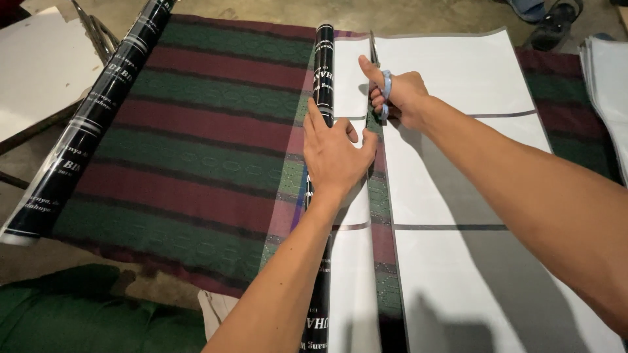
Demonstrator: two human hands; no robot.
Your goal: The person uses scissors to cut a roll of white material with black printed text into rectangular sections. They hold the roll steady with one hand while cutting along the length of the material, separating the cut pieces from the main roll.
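Scissors (375, 62) with pale blue handles sit in the right hand (400, 98) at the upper middle of the frame, thumb and fingers through the loops, the blades pointing toward the top edge along the cut between two pieces of white sheet. The left hand (337, 153) lies just below and to the left of the right one, palm down with fingers spread and gripping nothing, pressing on the narrow white strip (350, 85) and resting its forefinger against a black printed roll (323, 72) that runs down the middle of the frame. The wide white sheet (471, 170), crossed by dark lines, fills the right half. All of this lies on a striped cloth (196, 150) of dark red and green spread on the floor. A second black roll (85, 124) lies diagonally at the upper left, beside a white board (39, 65). More white sheets (608, 85) are stacked at the right edge, and a sandal (556, 23) shows at the top right.
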